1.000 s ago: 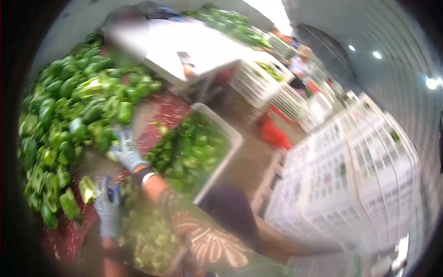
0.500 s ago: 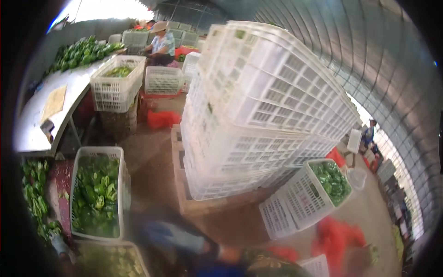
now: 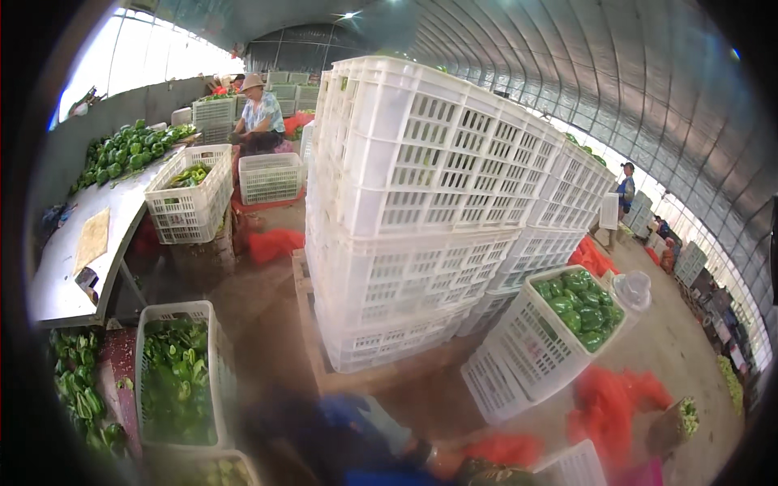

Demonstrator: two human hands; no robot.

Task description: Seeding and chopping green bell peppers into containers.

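My right hand (image 3: 374, 421), in a blue and grey glove, reaches in at the bottom middle with bare wrist and dark patterned sleeve. Motion smears its fingers, so I cannot tell their shape or whether they hold something. Dark blurred shapes lie around it, and a bright blue patch (image 3: 381, 476) is below. Left of it stands a white crate (image 3: 215, 368) filled with green peppers (image 3: 174, 364). Below that, the corner of another crate (image 3: 243, 462) with pale green contents is cut off. My left hand is out of view.
Tall stacks of white crates (image 3: 421, 211) stand on a wooden pallet (image 3: 304, 300) ahead. At right is a crate of green peppers (image 3: 579, 304) beside red netting (image 3: 604, 405). A metal table (image 3: 61, 259) runs along the left. A person (image 3: 261, 113) sits behind; another (image 3: 626, 190) stands far right.
The view has tilted up, so surroundings sit lower and more roof shows. My gloved left hand, earlier beside the peppers at lower left, has gone from view. My right hand appears farther right.
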